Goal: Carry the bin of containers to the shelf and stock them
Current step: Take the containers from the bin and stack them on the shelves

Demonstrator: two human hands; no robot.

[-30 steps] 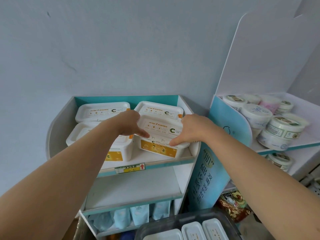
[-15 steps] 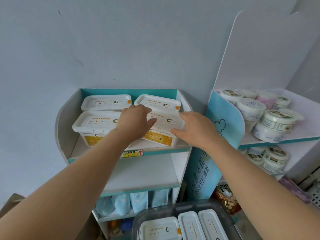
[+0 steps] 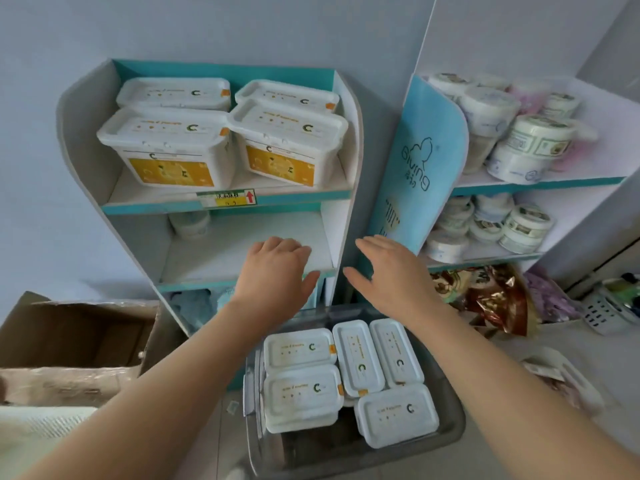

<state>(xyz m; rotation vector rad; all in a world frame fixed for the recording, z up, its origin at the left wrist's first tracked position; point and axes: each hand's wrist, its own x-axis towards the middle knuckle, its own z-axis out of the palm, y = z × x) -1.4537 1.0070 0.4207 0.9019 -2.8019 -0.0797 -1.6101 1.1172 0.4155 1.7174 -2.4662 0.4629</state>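
Note:
Several white lidded containers with yellow labels stand on the top shelf (image 3: 166, 204) of the white-and-teal shelf unit; the front right container (image 3: 287, 143) sits slightly askew. Below me a clear grey bin (image 3: 450, 431) on the floor holds several more white containers (image 3: 299, 351). My left hand (image 3: 273, 271) and my right hand (image 3: 391, 271) hang in the air between the shelf unit and the bin, palms down, fingers spread, holding nothing. The middle shelf (image 3: 242, 251) holds only a small white jar (image 3: 188, 223) at the back.
A second shelf unit (image 3: 540, 180) on the right holds round white tubs on two levels. An open cardboard box (image 3: 69, 334) stands at the left. Shiny snack bags (image 3: 491, 296) and a small white basket (image 3: 609, 313) lie on the floor at the right.
Both hands have let go of the front right container on the top shelf and dropped down toward the bin. My view has tilted down, so more of the bin shows.

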